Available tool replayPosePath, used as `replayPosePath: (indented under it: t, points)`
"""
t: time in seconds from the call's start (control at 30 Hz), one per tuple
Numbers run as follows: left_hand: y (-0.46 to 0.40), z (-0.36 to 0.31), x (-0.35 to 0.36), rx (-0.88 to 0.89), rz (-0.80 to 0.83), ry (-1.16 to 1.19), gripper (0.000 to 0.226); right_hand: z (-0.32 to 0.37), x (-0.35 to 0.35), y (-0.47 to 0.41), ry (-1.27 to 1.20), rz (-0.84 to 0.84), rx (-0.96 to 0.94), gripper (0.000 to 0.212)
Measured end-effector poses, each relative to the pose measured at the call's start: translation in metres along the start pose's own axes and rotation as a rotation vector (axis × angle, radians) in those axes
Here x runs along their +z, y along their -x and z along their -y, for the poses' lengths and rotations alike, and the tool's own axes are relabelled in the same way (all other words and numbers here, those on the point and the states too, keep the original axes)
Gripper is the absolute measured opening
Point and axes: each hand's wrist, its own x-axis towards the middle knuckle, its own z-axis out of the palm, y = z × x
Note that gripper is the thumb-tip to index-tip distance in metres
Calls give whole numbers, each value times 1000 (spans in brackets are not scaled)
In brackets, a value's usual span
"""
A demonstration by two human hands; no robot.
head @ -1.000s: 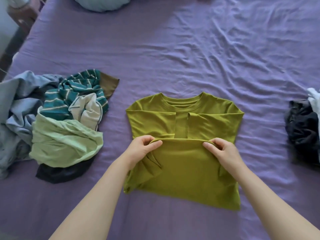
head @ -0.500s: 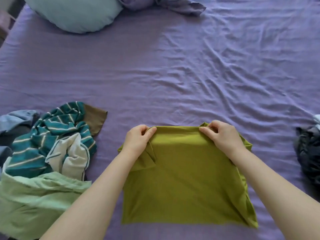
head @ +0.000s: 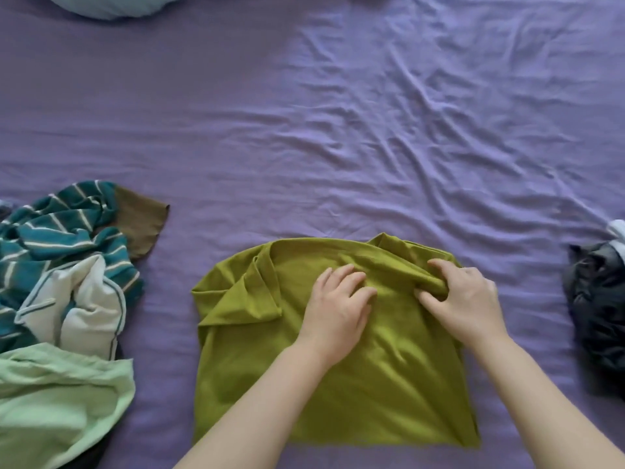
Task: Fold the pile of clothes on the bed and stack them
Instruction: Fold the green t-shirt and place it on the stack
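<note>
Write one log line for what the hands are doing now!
left hand: flat on green shirt | right hand: pinching shirt fold | pile: unfolded

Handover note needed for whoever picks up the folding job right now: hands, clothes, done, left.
Left hand: fingers spread, resting on the olive-green shirt.
Right hand: pinching a bunch of the shirt's fabric near its top right edge.
Shirt: mid-bed on the purple sheet, bottom folded up over the top, a sleeve flap sticking out at the left, top edge rumpled.
Unfolded pile: on the left, striped teal, white and light green pieces.
Dark clothes: at the right edge; whether folded is unclear.
Left: tidy the shirt, stack it, fold the pile.
</note>
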Motion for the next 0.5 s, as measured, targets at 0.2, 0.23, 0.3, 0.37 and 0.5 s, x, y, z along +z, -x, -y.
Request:
replayPosePath:
  t: [0.2,0.23,0.3,0.37,0.5]
  points:
    - [-7,-46,24,58,151,-152,46,-24,-30,-9,-777,26,173,46]
    - [-8,-52,27,61,170,-178,49,-27,-32,-9,-810,-3,164,47]
    - [-12,-61,34,61,207,-211,58,-30,-34,-11,-854,-39,137,47]
    - [-17,-64,41,47,252,-238,68,-33,-31,-14,-809,-100,119,45]
    - [-31,-58,58,46,365,-260,86,-34,-17,-15,-499,-254,126,47]
